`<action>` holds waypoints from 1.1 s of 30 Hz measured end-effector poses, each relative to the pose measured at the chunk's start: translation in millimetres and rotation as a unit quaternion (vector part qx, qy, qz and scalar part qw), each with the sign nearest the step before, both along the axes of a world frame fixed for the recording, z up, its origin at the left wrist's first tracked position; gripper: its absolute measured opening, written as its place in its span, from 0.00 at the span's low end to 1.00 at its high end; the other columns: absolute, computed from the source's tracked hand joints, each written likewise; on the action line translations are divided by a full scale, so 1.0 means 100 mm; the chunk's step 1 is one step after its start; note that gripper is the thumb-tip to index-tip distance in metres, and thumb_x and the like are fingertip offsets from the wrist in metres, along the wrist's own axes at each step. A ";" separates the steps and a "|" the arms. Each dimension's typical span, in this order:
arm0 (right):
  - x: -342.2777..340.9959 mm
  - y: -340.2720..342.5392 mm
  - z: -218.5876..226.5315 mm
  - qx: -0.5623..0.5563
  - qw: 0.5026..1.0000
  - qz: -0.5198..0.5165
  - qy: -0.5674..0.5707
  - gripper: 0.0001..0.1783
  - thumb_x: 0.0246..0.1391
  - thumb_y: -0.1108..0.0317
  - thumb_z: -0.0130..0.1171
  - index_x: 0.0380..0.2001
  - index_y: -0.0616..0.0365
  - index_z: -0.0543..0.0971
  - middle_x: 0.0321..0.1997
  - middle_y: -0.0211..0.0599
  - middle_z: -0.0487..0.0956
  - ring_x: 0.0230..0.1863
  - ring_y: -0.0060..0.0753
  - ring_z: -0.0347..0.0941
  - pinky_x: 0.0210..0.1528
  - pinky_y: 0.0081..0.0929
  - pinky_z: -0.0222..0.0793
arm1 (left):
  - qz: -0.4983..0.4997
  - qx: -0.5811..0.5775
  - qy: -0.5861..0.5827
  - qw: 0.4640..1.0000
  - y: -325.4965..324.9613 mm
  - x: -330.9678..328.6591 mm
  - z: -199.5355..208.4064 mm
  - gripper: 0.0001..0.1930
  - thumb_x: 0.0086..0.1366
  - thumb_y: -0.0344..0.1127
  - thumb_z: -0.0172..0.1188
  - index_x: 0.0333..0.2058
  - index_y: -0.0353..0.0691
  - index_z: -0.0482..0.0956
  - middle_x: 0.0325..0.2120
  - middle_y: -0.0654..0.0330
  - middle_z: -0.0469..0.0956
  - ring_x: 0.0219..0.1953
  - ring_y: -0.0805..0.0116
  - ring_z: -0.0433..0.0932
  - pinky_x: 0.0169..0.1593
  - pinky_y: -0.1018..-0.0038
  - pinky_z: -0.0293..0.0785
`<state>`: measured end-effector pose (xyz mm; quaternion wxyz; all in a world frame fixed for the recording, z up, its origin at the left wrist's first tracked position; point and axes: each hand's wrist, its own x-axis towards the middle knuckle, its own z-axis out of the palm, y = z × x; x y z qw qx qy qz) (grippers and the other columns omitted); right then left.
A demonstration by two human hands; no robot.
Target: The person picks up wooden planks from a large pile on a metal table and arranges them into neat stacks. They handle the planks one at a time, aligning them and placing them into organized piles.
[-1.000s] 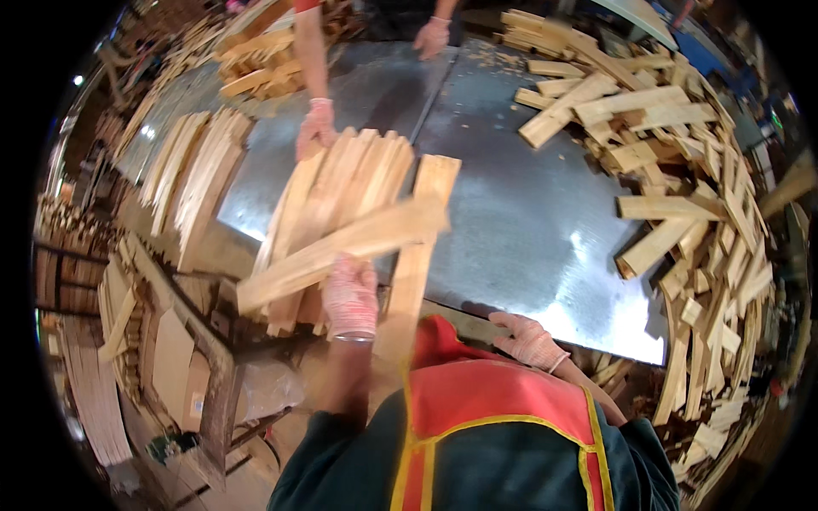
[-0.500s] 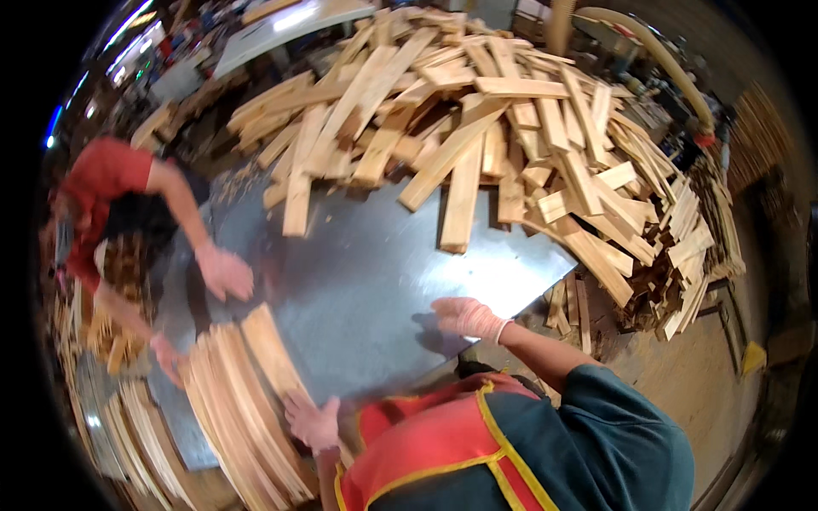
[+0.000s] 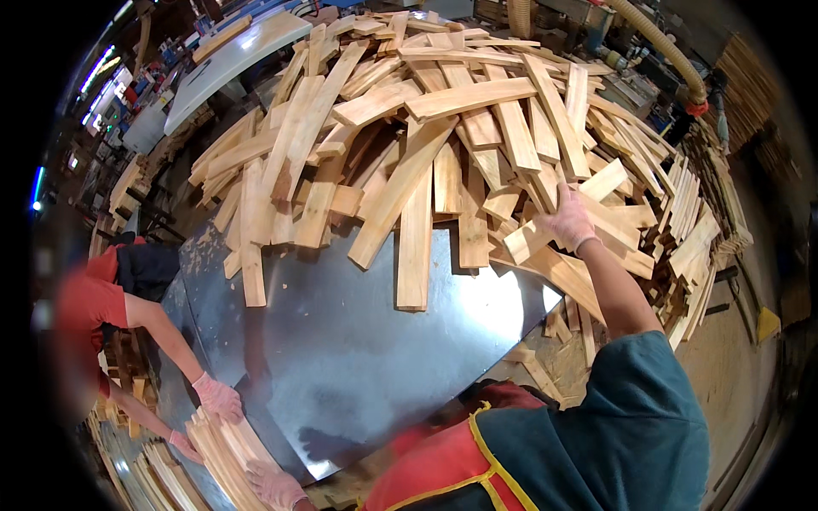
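My right hand (image 3: pixel 569 223), in a pale glove, is at the right side of a big heap of loose boards. Its fingers close around a short pale wooden board (image 3: pixel 607 180), though some fingertips are hidden. At the lower left, my left hand (image 3: pixel 274 485), also gloved, lies with outstretched fingers against a row of boards (image 3: pixel 223 460) standing side by side. On the far end of that row rests a co-worker's gloved hand (image 3: pixel 218 399); the co-worker's other hand (image 3: pixel 185 445) touches its left side.
The wooden heap (image 3: pixel 409 111) covers the far part of a shiny metal table (image 3: pixel 366 366), some ends jutting toward me. Another row of boards (image 3: pixel 162 477) stands at the lower left. Stacked offcuts (image 3: pixel 686 255) and a ribbed hose (image 3: pixel 665 51) are at the right.
My right hand has moved from above the table's near edge out to the heap and closed on a board. The co-worker's raised hand has come down onto the row. The view has shifted.
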<state>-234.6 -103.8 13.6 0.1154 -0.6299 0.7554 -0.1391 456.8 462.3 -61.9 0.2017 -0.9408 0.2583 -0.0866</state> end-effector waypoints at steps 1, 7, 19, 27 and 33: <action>0.04 0.01 0.08 0.028 0.999 -0.004 0.019 0.61 0.45 0.49 0.76 0.77 0.52 0.55 0.65 0.61 0.73 0.65 0.60 0.72 0.69 0.45 0.68 | -0.015 0.018 0.010 1.000 -0.22 -0.24 0.18 0.44 0.58 0.37 0.64 0.74 0.42 0.60 0.73 0.46 0.61 0.74 0.50 0.61 0.75 0.60 0.58; 0.67 0.35 0.78 0.217 0.915 -0.109 -0.322 0.59 0.49 0.63 0.76 0.78 0.46 0.51 0.61 0.54 0.76 0.61 0.57 0.76 0.57 0.53 0.78 | -0.227 -0.098 0.228 0.942 -1.22 -1.51 0.18 0.44 0.57 0.45 0.69 0.71 0.40 0.66 0.70 0.45 0.65 0.71 0.47 0.64 0.75 0.56 0.58; 2.08 3.65 -0.67 0.211 0.681 0.047 -0.700 0.72 0.47 0.71 0.79 0.80 0.47 0.35 0.67 0.40 0.70 0.67 0.37 0.67 0.64 0.36 0.72 | -0.203 -0.172 0.746 0.610 -2.00 -2.62 0.24 0.53 0.60 0.51 0.71 0.77 0.40 0.51 0.73 0.39 0.59 0.73 0.43 0.62 0.73 0.57 0.63; 2.30 3.57 -0.74 0.382 0.728 0.342 -0.456 0.51 0.57 0.49 0.71 0.71 0.64 0.56 0.52 0.42 0.78 0.51 0.37 0.77 0.55 0.30 0.76 | -0.174 -0.124 0.687 0.694 -1.98 -2.58 0.10 0.41 0.58 0.43 0.69 0.67 0.34 0.66 0.50 0.49 0.83 0.53 0.54 0.82 0.58 0.61 0.77; 1.50 2.23 -1.01 0.240 0.623 0.041 -0.743 0.04 0.68 0.65 0.59 0.42 0.51 0.78 0.28 0.21 0.71 0.31 0.20 0.69 0.37 0.28 0.71 | -0.125 -0.172 0.836 0.506 -0.89 -1.56 0.27 0.22 0.68 0.35 0.63 0.58 0.35 0.78 0.49 0.60 0.82 0.49 0.73 0.78 0.54 0.70 0.77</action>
